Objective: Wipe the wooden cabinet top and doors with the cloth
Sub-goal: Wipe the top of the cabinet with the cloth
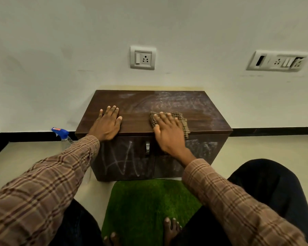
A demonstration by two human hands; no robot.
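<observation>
Right hand [169,132] flat on cloth [182,119], cabinet top [167,102].

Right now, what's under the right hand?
A checked cloth lies under the right hand, flat on the cabinet top. The hand hides the cloth's middle and the wood beneath.
</observation>
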